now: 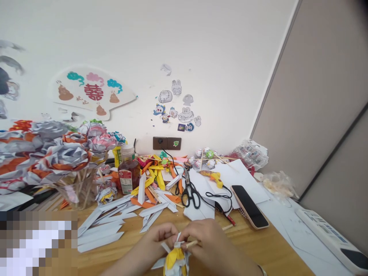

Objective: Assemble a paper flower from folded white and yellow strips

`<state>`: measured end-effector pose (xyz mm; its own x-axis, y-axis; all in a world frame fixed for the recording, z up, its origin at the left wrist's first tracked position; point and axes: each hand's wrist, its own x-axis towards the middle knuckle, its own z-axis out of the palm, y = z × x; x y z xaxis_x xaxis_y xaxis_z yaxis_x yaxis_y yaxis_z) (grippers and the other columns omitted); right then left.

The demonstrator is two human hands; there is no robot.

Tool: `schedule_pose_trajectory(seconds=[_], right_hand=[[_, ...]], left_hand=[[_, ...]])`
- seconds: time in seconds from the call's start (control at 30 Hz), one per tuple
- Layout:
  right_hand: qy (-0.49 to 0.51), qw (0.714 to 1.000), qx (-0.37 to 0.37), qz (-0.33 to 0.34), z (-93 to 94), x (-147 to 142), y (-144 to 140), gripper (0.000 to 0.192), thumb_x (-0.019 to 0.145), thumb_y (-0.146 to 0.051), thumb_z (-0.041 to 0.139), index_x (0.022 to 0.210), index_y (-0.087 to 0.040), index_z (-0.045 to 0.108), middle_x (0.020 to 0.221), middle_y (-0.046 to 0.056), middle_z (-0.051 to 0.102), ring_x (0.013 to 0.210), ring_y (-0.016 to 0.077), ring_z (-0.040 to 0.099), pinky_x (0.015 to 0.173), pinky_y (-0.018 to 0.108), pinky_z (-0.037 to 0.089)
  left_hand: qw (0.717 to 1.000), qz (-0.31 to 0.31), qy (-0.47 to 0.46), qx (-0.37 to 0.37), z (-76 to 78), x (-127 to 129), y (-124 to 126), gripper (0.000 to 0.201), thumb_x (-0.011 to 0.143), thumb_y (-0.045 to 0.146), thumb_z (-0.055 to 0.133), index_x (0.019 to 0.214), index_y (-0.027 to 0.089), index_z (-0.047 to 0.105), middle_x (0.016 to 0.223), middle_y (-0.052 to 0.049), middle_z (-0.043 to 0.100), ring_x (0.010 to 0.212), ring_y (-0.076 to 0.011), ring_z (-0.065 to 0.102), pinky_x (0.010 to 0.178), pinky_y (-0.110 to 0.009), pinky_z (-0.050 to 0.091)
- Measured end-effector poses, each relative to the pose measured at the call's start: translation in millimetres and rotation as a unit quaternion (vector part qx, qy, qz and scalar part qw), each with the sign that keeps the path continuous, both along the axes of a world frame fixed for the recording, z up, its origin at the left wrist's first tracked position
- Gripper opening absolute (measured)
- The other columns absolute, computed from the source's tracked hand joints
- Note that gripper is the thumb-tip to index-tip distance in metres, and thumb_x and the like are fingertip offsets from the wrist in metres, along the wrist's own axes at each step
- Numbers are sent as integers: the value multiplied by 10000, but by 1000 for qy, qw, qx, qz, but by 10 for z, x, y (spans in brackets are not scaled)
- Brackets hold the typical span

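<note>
A yellow and white folded paper flower is at the bottom middle, its lower part cut off by the picture edge. My left hand is closed at the top of the flower, pinching a narrow white paper piece there. From the other side, my right hand closes on the same spot, fingertips almost meeting the left ones. A thin wooden stick pokes out from the flower's end between my right fingers. Loose white folded strips lie on the table left of my hands.
Black scissors, a yellow glue gun with its cord, and a phone lie beyond my hands. A brown bottle stands near finished paper flowers. Yellow and orange strips are heaped by the wall.
</note>
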<state>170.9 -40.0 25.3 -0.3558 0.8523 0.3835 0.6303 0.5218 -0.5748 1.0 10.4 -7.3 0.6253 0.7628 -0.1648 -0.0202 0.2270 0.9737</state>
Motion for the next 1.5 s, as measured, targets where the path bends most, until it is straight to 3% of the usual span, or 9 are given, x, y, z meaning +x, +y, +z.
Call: schedule_pose_trajectory(seconds=[0.23, 0.43, 0.67, 0.8, 0.87, 1.07, 1.2, 1.37, 1.5], right_hand=[[1, 999, -8, -31, -2, -9, -3, 268, 646, -5, 713, 820, -205, 755, 767, 16, 754, 692, 150, 668, 615, 195, 403], [-3, 999, 46, -19, -55, -4, -1, 241, 642, 0, 637, 768, -188, 720, 719, 9, 729, 648, 138, 640, 580, 199, 379], [-4, 991, 136, 9, -127, -28, 45, 203, 827, -149, 517, 769, -206, 703, 655, 12, 709, 569, 134, 619, 536, 215, 389], [-3, 983, 176, 50, -130, -20, 50, 268, 910, -240, 443, 850, -187, 699, 745, 50, 734, 645, 146, 656, 587, 216, 443], [-8, 987, 154, 53, -109, -15, 36, 255, 903, -224, 453, 885, -184, 704, 791, 58, 743, 690, 150, 668, 623, 217, 458], [-7, 999, -30, -32, -1, -35, -8, 262, 736, -82, 580, 865, -244, 740, 812, 3, 743, 735, 145, 660, 657, 204, 443], [-20, 998, -48, -38, 1, -36, -4, 227, 721, -78, 591, 804, -225, 744, 765, 6, 734, 707, 146, 643, 636, 210, 426], [-48, 996, 67, -16, -74, -24, 0, 198, 761, -112, 544, 797, -205, 716, 700, 21, 708, 632, 146, 621, 573, 222, 403], [-63, 985, 161, 21, -104, -23, 10, 275, 897, -200, 420, 802, -193, 678, 681, 43, 690, 606, 141, 617, 555, 219, 416]], left_hand=[[999, -5, 31, 24, 93, -25, -10, 518, 549, 648, 733, 605, 158, 575, 534, 56, 517, 513, -102, 364, 520, -224, 243], [999, -7, 25, 42, 201, -21, -49, 530, 560, 687, 689, 561, 192, 497, 535, 89, 413, 541, -103, 297, 524, -219, 238], [997, 6, 52, 60, 88, 7, -16, 547, 558, 708, 671, 584, 194, 486, 520, 78, 448, 515, -104, 323, 502, -223, 230], [995, 26, 55, 76, 35, 10, -3, 561, 564, 745, 624, 579, 213, 447, 525, 86, 426, 512, -106, 318, 494, -221, 236], [993, 36, 58, 92, 36, 12, -5, 551, 580, 745, 604, 574, 220, 438, 529, 88, 410, 516, -110, 318, 496, -223, 248], [982, 54, 86, 158, 122, 35, -59, 427, 670, 611, 603, 567, 213, 487, 570, 58, 440, 581, -150, 386, 546, -250, 291], [979, 55, 102, 168, 167, 46, -107, 386, 688, 565, 590, 564, 213, 491, 572, 50, 450, 591, -162, 402, 557, -262, 301], [980, 59, 99, 160, 182, 45, -120, 416, 673, 595, 596, 553, 213, 485, 554, 58, 438, 571, -150, 386, 533, -254, 292], [985, 61, 83, 137, 128, 44, -88, 473, 638, 662, 598, 549, 217, 463, 533, 70, 422, 537, -133, 357, 503, -240, 287]])
